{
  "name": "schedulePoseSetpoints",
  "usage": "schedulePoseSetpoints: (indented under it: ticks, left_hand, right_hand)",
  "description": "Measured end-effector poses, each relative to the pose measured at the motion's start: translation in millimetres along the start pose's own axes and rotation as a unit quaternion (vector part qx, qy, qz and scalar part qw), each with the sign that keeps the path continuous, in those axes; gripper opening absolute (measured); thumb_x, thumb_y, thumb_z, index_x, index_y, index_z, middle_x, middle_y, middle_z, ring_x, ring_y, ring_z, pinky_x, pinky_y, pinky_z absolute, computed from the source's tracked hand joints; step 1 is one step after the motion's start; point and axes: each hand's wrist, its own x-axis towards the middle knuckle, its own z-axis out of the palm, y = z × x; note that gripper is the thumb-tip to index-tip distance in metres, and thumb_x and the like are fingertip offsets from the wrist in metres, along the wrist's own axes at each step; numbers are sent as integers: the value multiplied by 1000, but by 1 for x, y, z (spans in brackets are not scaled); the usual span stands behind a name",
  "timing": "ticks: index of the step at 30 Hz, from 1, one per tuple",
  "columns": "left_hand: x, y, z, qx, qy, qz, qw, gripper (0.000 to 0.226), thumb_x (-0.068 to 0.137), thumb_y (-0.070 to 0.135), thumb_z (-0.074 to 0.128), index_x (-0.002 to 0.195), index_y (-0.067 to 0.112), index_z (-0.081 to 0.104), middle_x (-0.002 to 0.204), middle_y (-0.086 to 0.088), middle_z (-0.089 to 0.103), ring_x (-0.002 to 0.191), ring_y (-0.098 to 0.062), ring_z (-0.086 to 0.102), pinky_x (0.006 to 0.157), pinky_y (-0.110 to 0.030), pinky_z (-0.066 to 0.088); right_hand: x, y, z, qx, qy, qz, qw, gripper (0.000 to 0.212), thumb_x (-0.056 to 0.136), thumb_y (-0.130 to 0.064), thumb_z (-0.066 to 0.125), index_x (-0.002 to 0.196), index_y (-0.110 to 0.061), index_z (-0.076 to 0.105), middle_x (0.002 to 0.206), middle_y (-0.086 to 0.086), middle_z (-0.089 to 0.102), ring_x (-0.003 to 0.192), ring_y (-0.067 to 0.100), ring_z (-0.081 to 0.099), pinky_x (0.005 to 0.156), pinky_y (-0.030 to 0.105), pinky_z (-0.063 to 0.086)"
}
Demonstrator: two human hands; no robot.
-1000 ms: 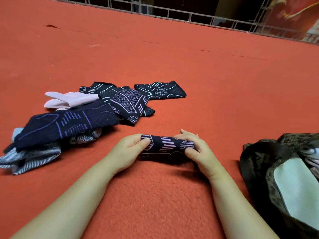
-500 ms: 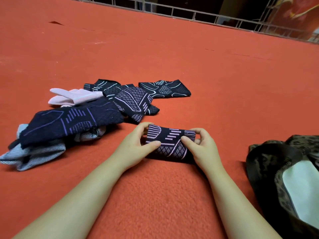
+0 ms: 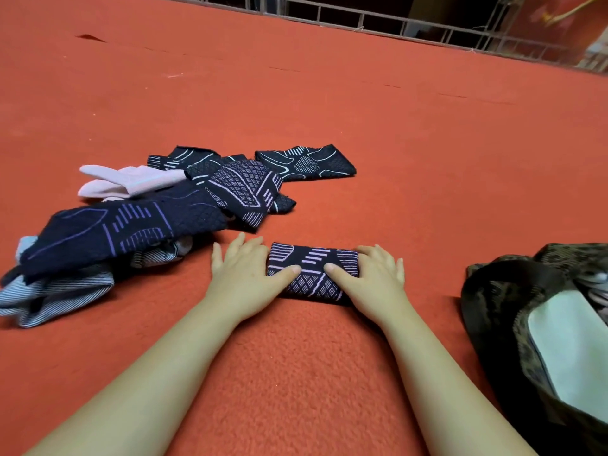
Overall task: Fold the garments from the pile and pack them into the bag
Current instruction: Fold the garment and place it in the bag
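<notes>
With my left hand [image 3: 241,274] and right hand [image 3: 371,278] pressing flat, fingers spread, on the folded sock [image 3: 312,274] left of the bag [image 3: 493,291], I should flatten evenly before lifting.

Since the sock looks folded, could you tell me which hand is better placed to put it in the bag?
Probably the right hand: it rests on the sock, nearest the bag.

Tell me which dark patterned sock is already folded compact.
The navy lilac-striped sock pressed flat under both hands; the others lie loose in the pile.
</notes>
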Motion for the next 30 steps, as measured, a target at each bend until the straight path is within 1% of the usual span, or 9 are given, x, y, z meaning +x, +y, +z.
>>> schedulePoseSetpoints:
  ticks: [3,5,7,9,13,17,24,27,30]
  left_hand:
    - [1,-2,-3,-40,-13,29,999,80,71,74,42,136,28,42,151,4,33,144,-15,12,117,-42,-2]
    - [1,-3,-3,-132,0,43,990,68,61,68,46,115,28,53,125,5,56,126,-15,41,113,-39,16]
    - [-1,-2,-3,-289,17,50,956,43,55,57,58,83,26,51,82,11,59,86,-14,53,86,-36,40]
    - [-2,0,-1,-378,26,61,923,43,49,52,65,73,23,44,62,13,49,63,-8,47,62,-30,38]
    - [-13,14,-2,-460,48,88,882,46,52,48,72,87,29,49,77,13,56,64,8,51,65,-9,41]
    - [-26,38,1,-468,69,45,880,16,93,35,53,82,23,53,80,12,57,71,1,52,60,-1,36]
    - [-38,68,9,-442,104,5,891,13,95,25,52,100,15,60,88,8,59,89,-12,55,61,-7,36]
    - [-52,103,10,-480,106,36,870,19,93,17,55,111,17,59,105,4,58,99,-11,54,79,-15,37]
    - [-68,154,1,-550,82,65,828,18,90,11,58,105,22,56,93,3,58,86,-14,56,71,-23,45]
  right_hand:
    - [0,-4,-3,41,-12,-28,999,62,73,-74,42,121,-38,60,136,-7,51,139,20,27,117,49,9]
    - [-2,-7,-2,145,4,-59,988,55,68,-69,44,108,-36,63,114,-9,63,121,18,50,106,46,33]
    - [-7,-11,-3,274,14,-53,960,27,74,-50,60,91,-30,56,88,-13,63,87,8,59,83,36,46]
    - [-11,-16,-3,364,21,-51,930,23,79,-30,68,88,-28,46,78,-13,56,71,2,52,73,29,46]
    - [-19,-27,-5,452,83,-6,888,29,83,-30,67,103,-19,50,88,-8,59,77,0,56,76,16,45]
    - [-23,-25,-4,438,125,99,885,29,84,-27,67,106,-17,50,95,-2,62,92,19,62,87,36,49]
    - [-81,-14,-38,361,109,114,919,63,84,-41,53,138,-31,22,120,4,55,102,29,61,82,51,54]
    - [-116,-2,-82,336,148,54,929,72,84,-31,59,142,-34,17,134,-3,35,114,10,46,100,33,41]
    - [-151,16,-136,242,222,3,944,54,85,-19,62,133,-30,39,133,-4,33,106,-1,37,93,11,28]
